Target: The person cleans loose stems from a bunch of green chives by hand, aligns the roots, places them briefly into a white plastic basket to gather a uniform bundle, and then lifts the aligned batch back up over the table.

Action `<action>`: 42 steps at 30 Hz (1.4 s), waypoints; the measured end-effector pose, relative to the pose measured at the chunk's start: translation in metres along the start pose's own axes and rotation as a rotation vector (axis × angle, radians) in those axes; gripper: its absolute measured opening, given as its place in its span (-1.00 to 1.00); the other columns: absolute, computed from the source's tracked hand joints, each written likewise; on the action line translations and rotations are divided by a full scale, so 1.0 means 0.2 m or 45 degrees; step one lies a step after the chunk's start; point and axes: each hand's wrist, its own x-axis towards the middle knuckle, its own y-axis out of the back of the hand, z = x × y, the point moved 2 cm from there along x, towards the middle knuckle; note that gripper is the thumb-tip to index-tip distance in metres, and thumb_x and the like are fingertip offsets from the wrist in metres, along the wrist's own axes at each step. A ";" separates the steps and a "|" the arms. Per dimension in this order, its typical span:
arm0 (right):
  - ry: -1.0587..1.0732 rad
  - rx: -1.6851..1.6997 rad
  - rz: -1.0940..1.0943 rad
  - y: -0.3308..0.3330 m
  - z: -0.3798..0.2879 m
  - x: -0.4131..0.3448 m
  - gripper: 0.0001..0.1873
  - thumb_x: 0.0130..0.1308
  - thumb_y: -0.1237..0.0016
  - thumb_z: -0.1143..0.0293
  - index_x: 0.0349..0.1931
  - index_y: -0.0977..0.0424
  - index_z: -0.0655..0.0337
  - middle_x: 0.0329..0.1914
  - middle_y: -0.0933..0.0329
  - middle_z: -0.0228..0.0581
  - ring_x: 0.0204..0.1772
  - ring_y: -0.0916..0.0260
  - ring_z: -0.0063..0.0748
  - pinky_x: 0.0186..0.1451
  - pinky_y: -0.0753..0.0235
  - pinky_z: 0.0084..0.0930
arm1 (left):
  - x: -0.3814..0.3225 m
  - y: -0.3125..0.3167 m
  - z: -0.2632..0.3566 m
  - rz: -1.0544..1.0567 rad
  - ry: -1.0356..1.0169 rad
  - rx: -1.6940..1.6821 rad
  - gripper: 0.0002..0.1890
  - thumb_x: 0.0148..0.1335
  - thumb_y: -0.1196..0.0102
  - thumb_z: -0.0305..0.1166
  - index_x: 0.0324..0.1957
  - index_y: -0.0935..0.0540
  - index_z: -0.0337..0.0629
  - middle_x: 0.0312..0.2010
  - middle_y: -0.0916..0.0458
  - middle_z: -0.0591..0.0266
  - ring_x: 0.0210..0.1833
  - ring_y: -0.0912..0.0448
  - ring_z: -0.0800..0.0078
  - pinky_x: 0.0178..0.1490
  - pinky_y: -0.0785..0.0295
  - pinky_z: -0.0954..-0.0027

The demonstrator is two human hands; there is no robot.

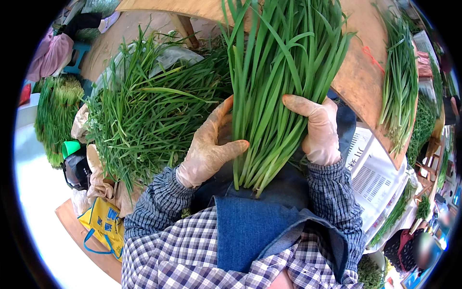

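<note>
A thick bunch of garlic chives fans out over my lap, its pale stem ends towards me and its green leaf tips pointing away over the wooden table. On its right side, my right hand in a thin, stained glove grips the bunch, thumb lying over the leaves. My left hand, also gloved and soiled, cups the left edge, with the thumb against the lower stems; its fingertips are partly hidden behind the leaves. The stem ends hang just above the dark blue denim apron.
To the left lies a large loose heap of chives on plastic sheeting. The wooden table carries another bunch and a red tie. A yellow bag stands lower left, a printed white box at right. Other people sit at both sides.
</note>
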 end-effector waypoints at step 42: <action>0.031 0.003 -0.035 0.02 0.01 0.01 -0.61 -0.08 -0.01 0.55 -0.15 -0.40 0.43 -0.28 -0.50 -0.14 -0.31 -0.50 -0.32 -0.20 -0.53 -0.46 | -0.10 0.05 -0.07 0.432 -0.123 -0.031 -0.88 0.03 -0.03 -0.58 -0.34 -0.57 -0.31 0.07 -0.36 0.04 -0.02 -0.43 0.39 0.07 -0.30 0.40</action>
